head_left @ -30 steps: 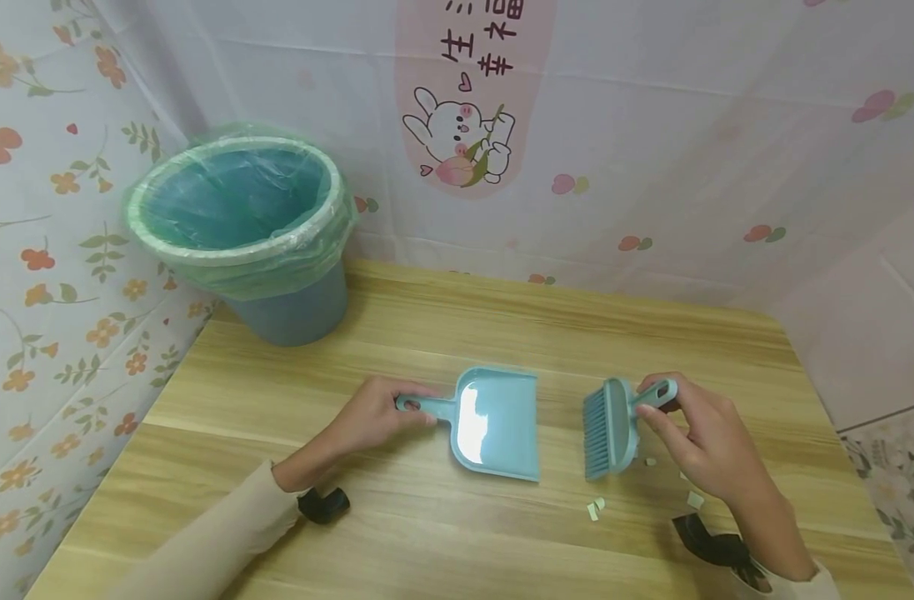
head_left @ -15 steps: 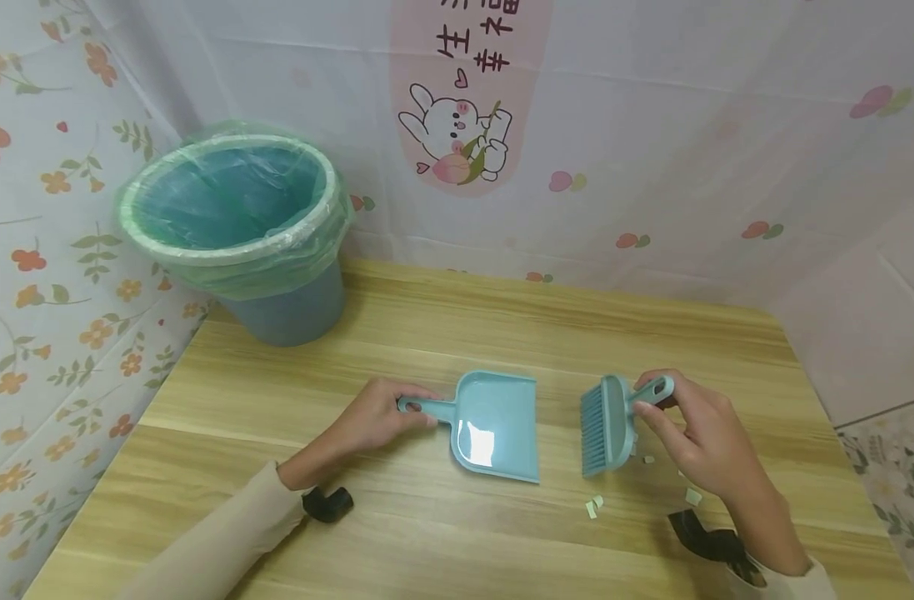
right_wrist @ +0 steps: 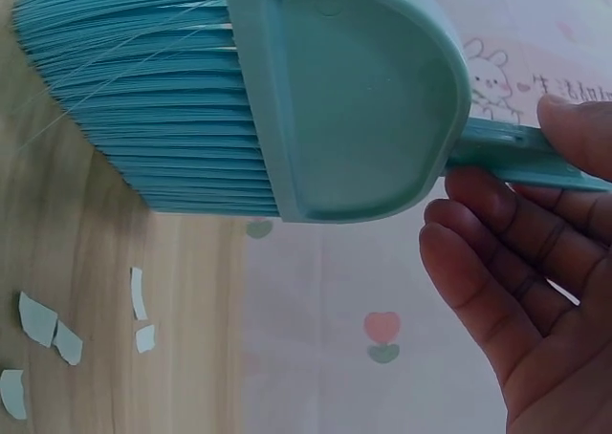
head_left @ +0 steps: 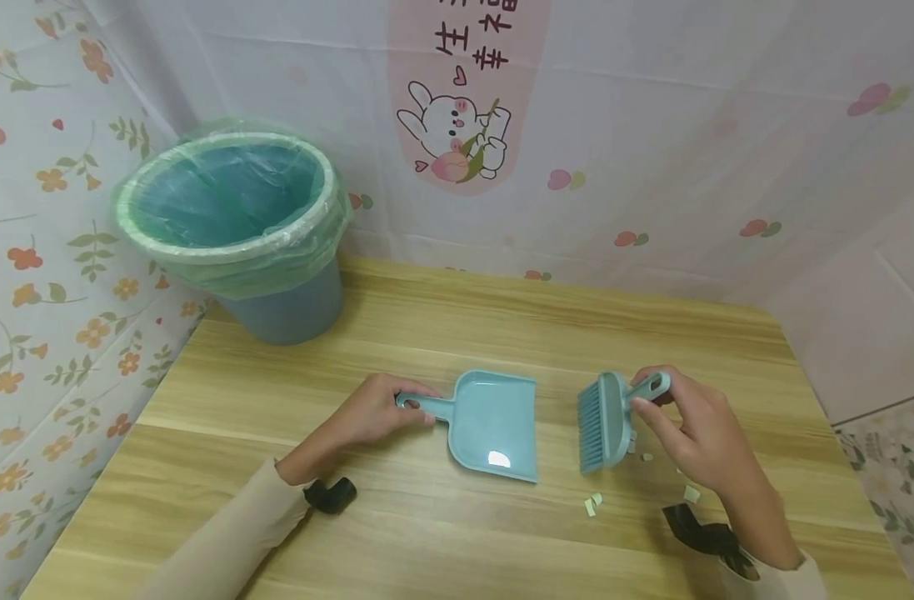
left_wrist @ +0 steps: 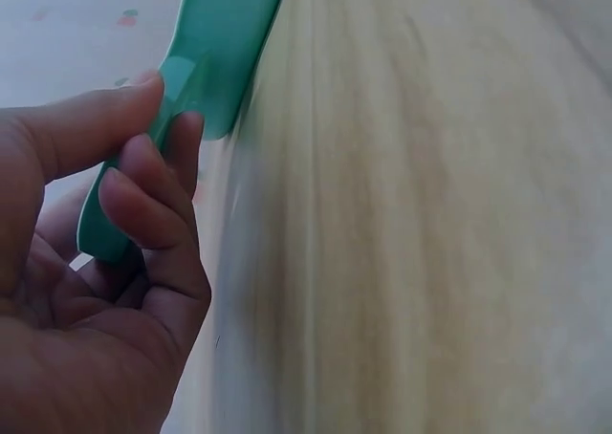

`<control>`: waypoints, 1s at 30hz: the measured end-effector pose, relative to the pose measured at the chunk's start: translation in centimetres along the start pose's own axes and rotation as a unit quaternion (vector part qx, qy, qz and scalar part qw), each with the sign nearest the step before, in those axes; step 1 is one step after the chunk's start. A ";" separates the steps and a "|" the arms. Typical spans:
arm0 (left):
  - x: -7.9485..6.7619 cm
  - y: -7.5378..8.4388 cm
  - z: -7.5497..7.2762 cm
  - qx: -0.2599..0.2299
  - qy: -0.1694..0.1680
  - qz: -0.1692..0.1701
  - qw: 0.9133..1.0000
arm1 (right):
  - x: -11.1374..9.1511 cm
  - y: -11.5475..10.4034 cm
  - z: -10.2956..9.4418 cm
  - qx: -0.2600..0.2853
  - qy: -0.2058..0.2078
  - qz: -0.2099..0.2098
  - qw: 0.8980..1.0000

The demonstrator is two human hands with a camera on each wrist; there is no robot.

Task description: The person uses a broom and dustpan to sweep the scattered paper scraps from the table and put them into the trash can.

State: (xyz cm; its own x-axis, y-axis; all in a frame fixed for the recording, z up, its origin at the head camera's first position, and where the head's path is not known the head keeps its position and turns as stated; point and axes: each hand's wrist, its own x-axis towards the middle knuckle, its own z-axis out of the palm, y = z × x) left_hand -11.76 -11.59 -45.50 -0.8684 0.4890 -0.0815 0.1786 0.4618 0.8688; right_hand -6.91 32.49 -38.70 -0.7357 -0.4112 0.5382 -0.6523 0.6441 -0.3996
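A light blue dustpan lies in the middle of the wooden table, its wide lip facing right. My left hand pinches its looped handle between thumb and curled fingers. To the right, my right hand grips the handle of a matching small brush, thumb on one side and fingers on the other. Its bristles point left toward the pan, with a gap between them. Small pale paper scraps lie in front of and behind the brush; the right wrist view shows several scraps near the bristles.
At the back left of the table stands a blue bin lined with a green bag. A patterned cloth hangs behind the table, and a floral one at left. Black bands sit at both wrists.
The head view has shifted slightly. My right hand and the brush have moved a little left and up in view; the dustpan stays in my left hand, nearly still.
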 end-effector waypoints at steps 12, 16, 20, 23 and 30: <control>0.2 0.0 -0.4 -0.011 -0.005 -0.005 1.000 | 0.4 0.2 -1.0 0.007 0.024 -0.003 1.000; 0.3 0.0 -0.4 -0.012 -0.007 -0.005 1.000 | 0.4 0.4 -1.8 0.005 0.051 -0.010 0.999; 0.3 0.0 -0.4 -0.008 -0.006 -0.005 1.000 | -0.1 0.9 -3.2 -0.009 0.069 0.003 0.998; 0.3 0.0 -0.4 -0.005 -0.005 -0.005 1.000 | -0.6 1.4 -4.2 -0.015 0.083 0.002 0.996; 0.2 0.0 -0.4 -0.005 -0.002 -0.006 1.000 | -1.2 2.6 -5.4 -0.054 0.092 -0.005 0.994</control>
State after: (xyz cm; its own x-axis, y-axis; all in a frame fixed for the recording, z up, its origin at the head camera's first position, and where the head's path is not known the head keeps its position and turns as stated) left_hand -12.16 -11.78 -45.37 -0.8682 0.4871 -0.0945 0.1631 0.4601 0.8728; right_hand -6.75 38.12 -36.41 -0.6768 -0.2996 0.6724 -0.6290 0.7099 -0.3169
